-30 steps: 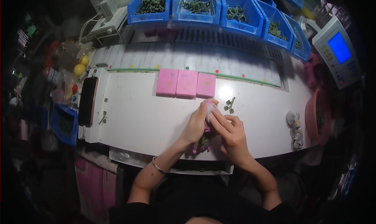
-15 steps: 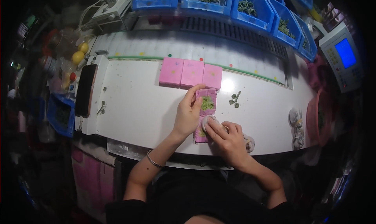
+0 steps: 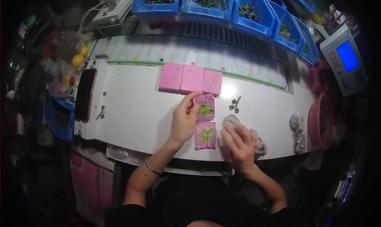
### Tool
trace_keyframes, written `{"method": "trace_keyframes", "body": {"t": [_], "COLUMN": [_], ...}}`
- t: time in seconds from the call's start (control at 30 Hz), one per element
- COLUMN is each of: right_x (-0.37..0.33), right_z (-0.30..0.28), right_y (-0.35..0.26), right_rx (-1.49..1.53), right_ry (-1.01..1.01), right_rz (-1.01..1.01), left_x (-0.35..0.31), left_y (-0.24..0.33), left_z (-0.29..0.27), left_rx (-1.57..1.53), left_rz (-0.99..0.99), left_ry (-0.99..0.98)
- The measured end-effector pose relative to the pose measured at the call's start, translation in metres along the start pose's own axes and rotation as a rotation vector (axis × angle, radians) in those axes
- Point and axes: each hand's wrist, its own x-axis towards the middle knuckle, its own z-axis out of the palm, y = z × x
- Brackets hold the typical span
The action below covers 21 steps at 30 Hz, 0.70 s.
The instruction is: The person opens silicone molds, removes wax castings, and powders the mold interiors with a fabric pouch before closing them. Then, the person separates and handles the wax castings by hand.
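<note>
The upper pink block [image 3: 205,109] lies face up near the middle of the white worktop [image 3: 139,108], its squarish pink face slightly ragged at the edges, its recess stained lumpy green. Directly nearer the person, end to end with it, lies the lower pink block [image 3: 206,135], also face up, marked by a flatter, branching green imprint. Both are a little longer than wide; their long axes run away from the person, as does the line of the pair.

The left hand [image 3: 183,118] has its thumb and index finger clamped at the upper block's far left corner. The right hand [image 3: 240,147], blurred, is to the right of the lower block, fingers closed on a grey-white cloth pouch [image 3: 231,120]; more grey-white cloth [image 3: 260,145] shows beyond that hand, and whether it is one piece with the pouch cannot be told.

Just beyond the upper block stand three smooth pink blocks [image 3: 193,79] in a row. Two green sprigs lie on the worktop: the right sprig [image 3: 235,104] and the left sprig [image 3: 101,112]. One dark phone [image 3: 86,95] lies at the left, one pink basin [image 3: 320,122] at the right.
</note>
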Motion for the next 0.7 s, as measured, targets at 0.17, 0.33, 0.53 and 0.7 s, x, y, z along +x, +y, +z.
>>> {"method": "trace_keyframes", "body": {"t": [0.17,0.33,0.53,0.7], "right_x": [-0.013,-0.038,-0.015,0.02], "right_z": [0.018,0.039,0.016,0.006], "right_y": [-0.019,-0.014,-0.01,-0.008], "right_rx": [0.271,0.304,0.506,0.489], "right_ry": [-0.172,-0.004,0.245,0.297], "right_rz": [-0.096,-0.225,-0.108,0.068], "left_x": [-0.005,-0.021,-0.031,-0.036], "left_y": [0.008,0.009,0.013,0.018], "left_z": [0.002,-0.002,-0.006,-0.011], "left_rx": [0.007,0.003,-0.069,0.006], "left_rz": [0.007,-0.135,-0.118,-0.112], "left_ry": [-0.045,-0.261,-0.338,-0.435]}}
